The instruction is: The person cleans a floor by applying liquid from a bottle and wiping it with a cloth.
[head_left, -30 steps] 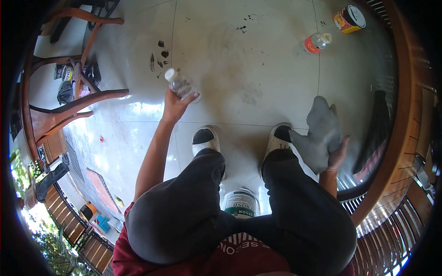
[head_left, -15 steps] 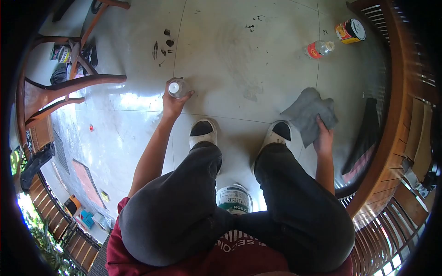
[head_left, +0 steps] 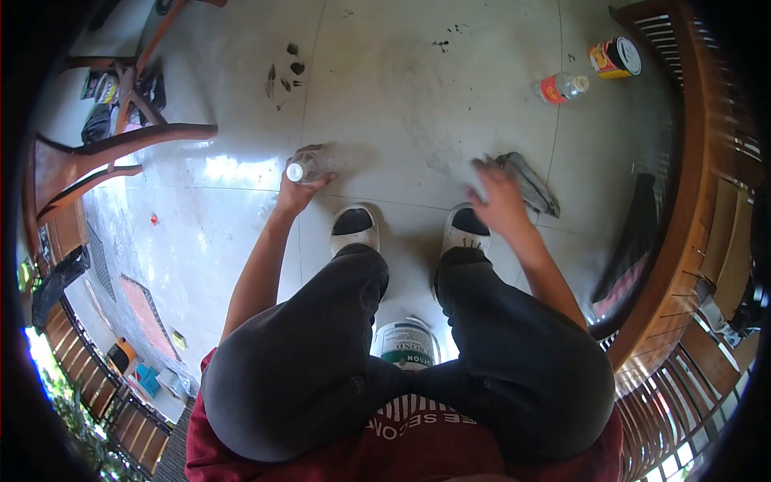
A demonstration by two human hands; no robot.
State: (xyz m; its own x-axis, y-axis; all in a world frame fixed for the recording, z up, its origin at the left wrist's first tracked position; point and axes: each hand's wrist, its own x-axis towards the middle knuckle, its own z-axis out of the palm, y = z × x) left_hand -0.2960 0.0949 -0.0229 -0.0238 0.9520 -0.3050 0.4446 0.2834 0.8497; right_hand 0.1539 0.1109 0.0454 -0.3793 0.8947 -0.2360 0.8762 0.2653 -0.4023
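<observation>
On the left, the left hand (head_left: 299,193) curls round a clear, white-capped plastic bottle (head_left: 319,163), which could slip if that grip slackened, while the blurred right hand (head_left: 499,205), seemingly empty, spreads its fingers beside the crumpled grey cloth (head_left: 533,186) at right.

The left hand (head_left: 297,193) grips a clear bottle (head_left: 318,164) with a white cap. The right hand (head_left: 499,199), fingers spread, is just beside a grey cloth (head_left: 530,186) on the floor (head_left: 377,128); a red-labelled bottle (head_left: 556,87) is near a can (head_left: 615,58).
</observation>
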